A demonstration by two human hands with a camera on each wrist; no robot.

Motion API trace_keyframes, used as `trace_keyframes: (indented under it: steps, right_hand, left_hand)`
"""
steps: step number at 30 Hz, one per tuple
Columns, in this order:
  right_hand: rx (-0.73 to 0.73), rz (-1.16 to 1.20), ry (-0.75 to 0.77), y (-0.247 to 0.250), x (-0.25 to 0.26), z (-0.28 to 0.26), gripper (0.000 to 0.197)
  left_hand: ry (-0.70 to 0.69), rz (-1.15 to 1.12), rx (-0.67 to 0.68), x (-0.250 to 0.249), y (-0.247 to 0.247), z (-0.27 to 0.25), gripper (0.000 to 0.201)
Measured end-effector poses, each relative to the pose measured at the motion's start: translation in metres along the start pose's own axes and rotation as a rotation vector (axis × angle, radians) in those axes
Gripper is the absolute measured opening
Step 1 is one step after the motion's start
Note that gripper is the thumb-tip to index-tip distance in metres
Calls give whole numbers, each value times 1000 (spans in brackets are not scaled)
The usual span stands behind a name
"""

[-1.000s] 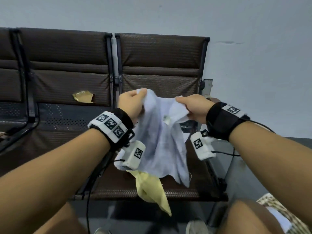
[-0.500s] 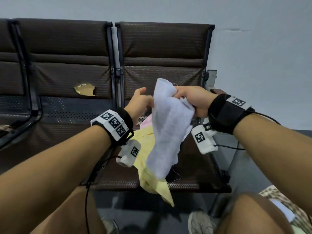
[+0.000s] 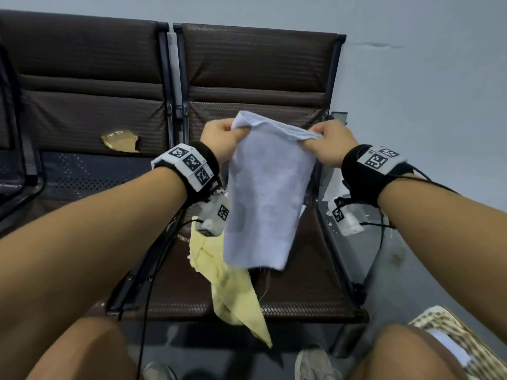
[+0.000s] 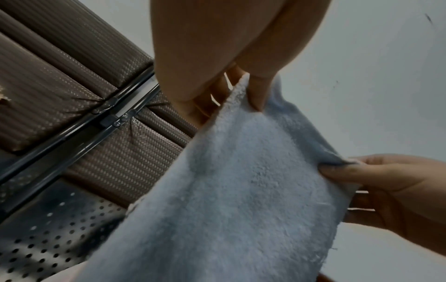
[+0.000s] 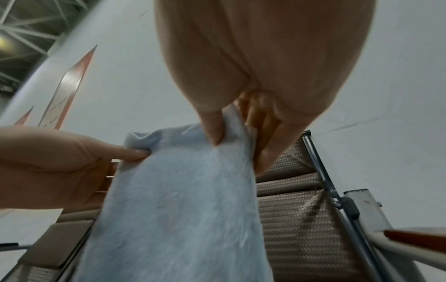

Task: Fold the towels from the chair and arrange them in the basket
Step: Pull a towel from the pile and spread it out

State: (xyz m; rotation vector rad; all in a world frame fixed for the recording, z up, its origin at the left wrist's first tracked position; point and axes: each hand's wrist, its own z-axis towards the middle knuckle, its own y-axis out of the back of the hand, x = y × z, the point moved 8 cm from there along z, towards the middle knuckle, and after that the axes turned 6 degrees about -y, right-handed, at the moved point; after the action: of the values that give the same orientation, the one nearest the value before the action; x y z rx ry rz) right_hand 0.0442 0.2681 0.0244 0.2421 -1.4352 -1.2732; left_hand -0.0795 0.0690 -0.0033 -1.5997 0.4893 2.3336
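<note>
Both hands up: left hand (image 3: 222, 141) and right hand (image 3: 327, 145) each pinch a top corner of the white towel (image 3: 267, 198), hanging over the chair (image 3: 296, 283). Yellow towel (image 3: 233, 286) on seat at 6 o'clock, partly hidden behind it. Basket (image 3: 450, 335) at 4 o'clock.

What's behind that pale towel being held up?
Behind the white towel, pinched by left hand and right hand, lie the brown chair and a yellow towel. Anything directly behind it is hidden.
</note>
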Motion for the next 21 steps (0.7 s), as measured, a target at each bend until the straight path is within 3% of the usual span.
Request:
trace_keyframes:
  steps: [4, 7, 9, 11, 14, 16, 21]
  right_hand:
    - [-175, 119, 143, 8, 16, 0, 17]
    - [-127, 175, 207, -9, 14, -8, 15]
    - [-22, 135, 202, -34, 1, -17, 12]
    - [107, 54, 171, -65, -20, -33, 17]
    - [442, -97, 120, -125, -48, -70, 29]
    - [617, -146, 84, -154, -63, -94, 32]
    - [952, -4, -226, -199, -101, -139, 12]
  left_hand:
    - [-70, -80, -21, -14, 10, 11, 15]
    - [-67, -59, -1, -1, 21, 5, 14]
    - [18, 40, 51, 32, 26, -6, 17]
    - [145, 143, 196, 75, 21, -30, 18]
    - [289, 279, 375, 131, 12, -74, 26]
    - [359, 343, 496, 153, 5, -101, 20]
    - [605, 300, 747, 182, 3, -153, 14]
